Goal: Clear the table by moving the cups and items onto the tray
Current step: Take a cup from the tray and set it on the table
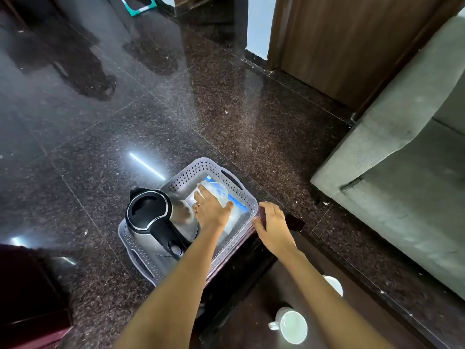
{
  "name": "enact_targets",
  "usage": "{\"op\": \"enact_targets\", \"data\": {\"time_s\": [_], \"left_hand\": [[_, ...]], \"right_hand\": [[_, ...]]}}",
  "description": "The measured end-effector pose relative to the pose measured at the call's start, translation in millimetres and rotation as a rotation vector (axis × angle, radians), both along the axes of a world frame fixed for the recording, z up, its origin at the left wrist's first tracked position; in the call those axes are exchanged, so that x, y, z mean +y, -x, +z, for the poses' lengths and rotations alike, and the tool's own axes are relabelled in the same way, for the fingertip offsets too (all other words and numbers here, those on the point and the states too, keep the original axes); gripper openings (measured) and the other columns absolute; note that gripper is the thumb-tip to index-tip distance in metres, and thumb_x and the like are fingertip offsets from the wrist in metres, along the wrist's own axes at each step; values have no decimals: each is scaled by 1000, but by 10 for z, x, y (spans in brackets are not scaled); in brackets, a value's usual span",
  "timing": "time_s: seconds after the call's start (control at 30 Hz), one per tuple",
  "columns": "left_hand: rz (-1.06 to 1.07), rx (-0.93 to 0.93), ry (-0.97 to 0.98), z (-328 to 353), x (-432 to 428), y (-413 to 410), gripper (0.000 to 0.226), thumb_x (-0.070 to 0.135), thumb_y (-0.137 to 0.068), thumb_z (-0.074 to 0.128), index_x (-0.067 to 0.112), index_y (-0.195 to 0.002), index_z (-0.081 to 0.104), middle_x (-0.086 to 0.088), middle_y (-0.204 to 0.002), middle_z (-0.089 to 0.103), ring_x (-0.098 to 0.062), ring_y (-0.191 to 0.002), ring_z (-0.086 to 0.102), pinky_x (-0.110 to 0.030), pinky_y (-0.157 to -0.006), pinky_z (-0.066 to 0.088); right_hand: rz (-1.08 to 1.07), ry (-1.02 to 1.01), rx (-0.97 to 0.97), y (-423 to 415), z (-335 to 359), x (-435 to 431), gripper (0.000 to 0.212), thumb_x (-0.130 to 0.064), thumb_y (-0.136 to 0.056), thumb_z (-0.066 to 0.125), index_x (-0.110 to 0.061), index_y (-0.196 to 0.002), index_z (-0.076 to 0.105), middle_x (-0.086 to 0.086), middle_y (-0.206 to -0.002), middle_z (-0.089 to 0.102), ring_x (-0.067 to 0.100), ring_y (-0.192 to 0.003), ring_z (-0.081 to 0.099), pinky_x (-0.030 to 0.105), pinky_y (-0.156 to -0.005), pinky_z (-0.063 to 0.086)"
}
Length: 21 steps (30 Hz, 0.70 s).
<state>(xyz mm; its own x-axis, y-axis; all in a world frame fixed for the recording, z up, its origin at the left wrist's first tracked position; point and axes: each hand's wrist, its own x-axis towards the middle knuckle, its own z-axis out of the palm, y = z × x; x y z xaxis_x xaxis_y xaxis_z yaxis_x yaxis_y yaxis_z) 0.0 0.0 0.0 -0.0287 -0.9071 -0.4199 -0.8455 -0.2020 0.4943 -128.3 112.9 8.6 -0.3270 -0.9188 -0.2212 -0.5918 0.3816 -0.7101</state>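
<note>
A grey perforated tray (219, 170) sits at the far end of the dark table (254, 306). In it stands a steel kettle (161, 217) with a black lid and handle, beside a flat packet (236, 217) with blue edging. My left hand (214, 210) reaches into the tray and holds a clear glass cup (217, 191) over the packet. My right hand (273, 225) rests with relaxed fingers at the tray's right rim. Two white cups remain on the table: one (293, 326) near me with its handle to the left, another (334, 284) partly hidden behind my right forearm.
A grey sofa (402, 172) stands to the right. Dark polished granite floor (151, 109) spreads beyond the tray. A maroon piece of furniture (27, 298) is at the lower left, and a wooden door (339, 41) at the back right.
</note>
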Motion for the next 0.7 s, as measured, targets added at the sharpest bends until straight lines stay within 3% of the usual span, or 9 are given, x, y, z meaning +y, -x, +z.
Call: {"op": "enact_targets", "data": {"time_s": [0.23, 0.4, 0.6, 0.7], "left_hand": [[18, 54, 41, -98, -50, -26, 100, 24, -76, 78, 7, -148, 10, -21, -145, 26, -45, -125, 42, -49, -104, 37], [35, 75, 58, -85, -107, -50, 95, 23, -68, 83, 6, -139, 24, -20, -133, 36, -43, -116, 49, -48, -97, 43], [33, 131, 160, 71, -69, -16, 94, 23, -65, 82, 2, -137, 27, -21, -132, 39, -41, -116, 46, -50, -96, 43], [-11, 190, 208, 270, -51, 33, 90, 20, -69, 80, 2, -139, 25, -20, -135, 37, -35, -119, 41, -42, -97, 37]], "right_hand": [[-2, 12, 13, 120, -76, 6, 32, -16, -94, 56, -10, -126, 48, 3, -130, 47, 18, -123, 38, 18, -96, 27], [-1, -5, 19, 164, -127, 43, 42, -21, -96, 54, -11, -135, 43, 4, -138, 44, 21, -130, 36, 27, -105, 29], [-15, -17, 44, 231, -90, 169, 47, -20, -96, 54, -7, -139, 41, 8, -141, 42, 24, -132, 35, 30, -108, 29], [-33, -17, 43, 245, -25, 282, 46, -20, -96, 53, -7, -139, 41, 8, -141, 42, 24, -132, 35, 30, -109, 29]]}}
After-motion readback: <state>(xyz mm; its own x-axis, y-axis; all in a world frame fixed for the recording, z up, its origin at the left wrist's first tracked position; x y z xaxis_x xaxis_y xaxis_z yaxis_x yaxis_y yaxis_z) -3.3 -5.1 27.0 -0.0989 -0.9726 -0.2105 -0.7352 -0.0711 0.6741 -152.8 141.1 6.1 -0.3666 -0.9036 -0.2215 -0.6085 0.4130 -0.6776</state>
